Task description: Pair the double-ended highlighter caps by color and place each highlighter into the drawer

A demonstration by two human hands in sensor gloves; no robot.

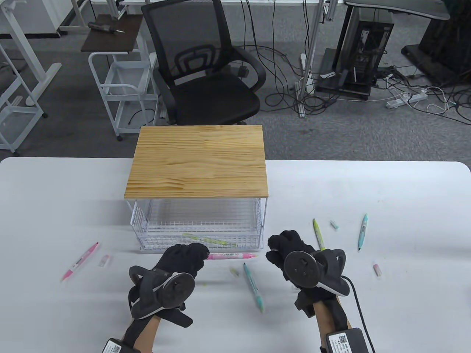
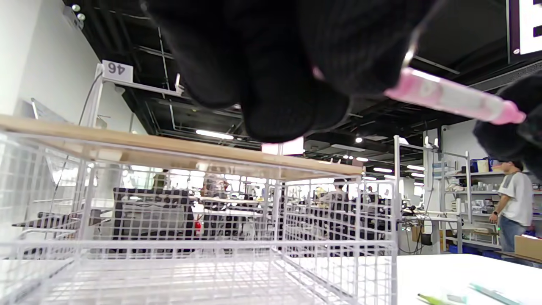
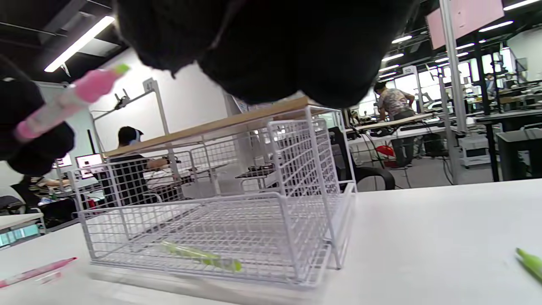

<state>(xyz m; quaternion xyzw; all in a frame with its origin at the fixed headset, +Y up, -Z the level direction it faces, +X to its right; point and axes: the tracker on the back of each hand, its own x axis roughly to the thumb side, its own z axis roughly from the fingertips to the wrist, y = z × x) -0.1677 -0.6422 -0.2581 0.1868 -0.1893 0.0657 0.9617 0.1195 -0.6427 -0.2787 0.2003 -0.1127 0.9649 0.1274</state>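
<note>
Pink highlighter [image 1: 231, 256] in left-hand fingers [image 1: 195, 253]

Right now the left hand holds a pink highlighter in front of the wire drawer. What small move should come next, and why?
Probably the left hand should carry the pink highlighter forward over the wire drawer's front rim and release it inside. Both visible ends look pink, so its caps seem matched, and a green highlighter already lies in the drawer. The right hand is beside its tip, apparently holding nothing.

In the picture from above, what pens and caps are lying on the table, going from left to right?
Pink highlighter → pink cap → teal highlighter → green highlighter → teal cap → second teal highlighter → pink cap at far right.
</note>
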